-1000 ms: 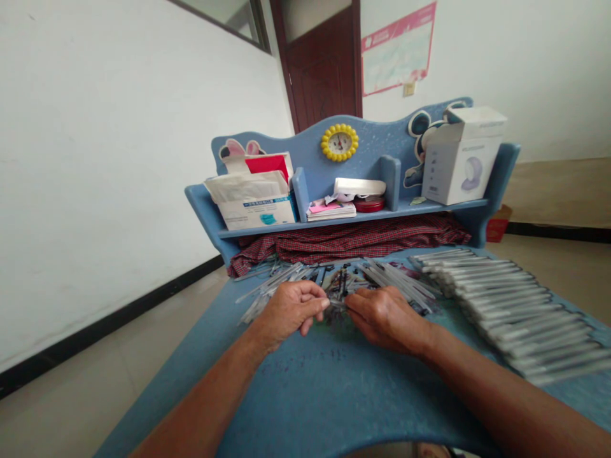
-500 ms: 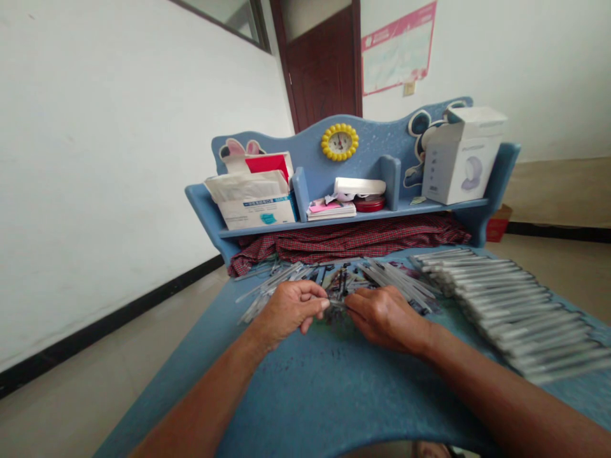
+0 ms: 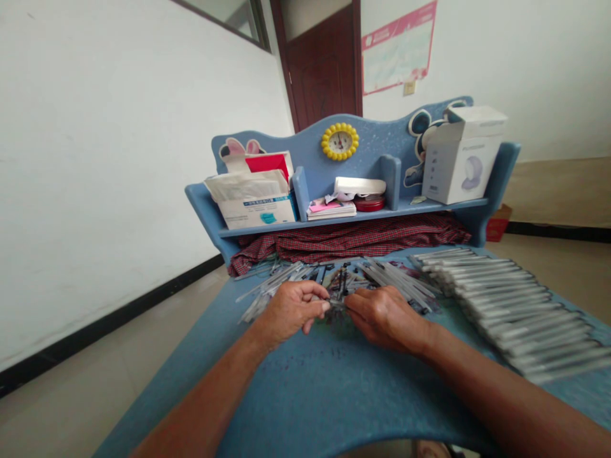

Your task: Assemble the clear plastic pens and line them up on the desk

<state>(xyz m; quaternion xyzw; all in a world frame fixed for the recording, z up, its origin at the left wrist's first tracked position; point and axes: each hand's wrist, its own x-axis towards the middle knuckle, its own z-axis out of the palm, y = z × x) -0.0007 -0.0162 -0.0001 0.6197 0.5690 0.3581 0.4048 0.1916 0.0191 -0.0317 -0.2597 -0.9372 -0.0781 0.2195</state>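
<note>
A slim clear pen tube [image 3: 338, 304] sits low over the blue desk [image 3: 305, 394], pinched between the thumb and fingers of the left hand [image 3: 291, 310] and gripped in the curled fingers of the right hand [image 3: 387, 318]. Loose clear barrels [image 3: 397, 280] fan out behind both; stacked pens [image 3: 518, 312] lie farther right.

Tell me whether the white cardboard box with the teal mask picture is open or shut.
Open: the white cardboard box has pale wrapping bulging over its front edge, with something red showing behind.
</note>
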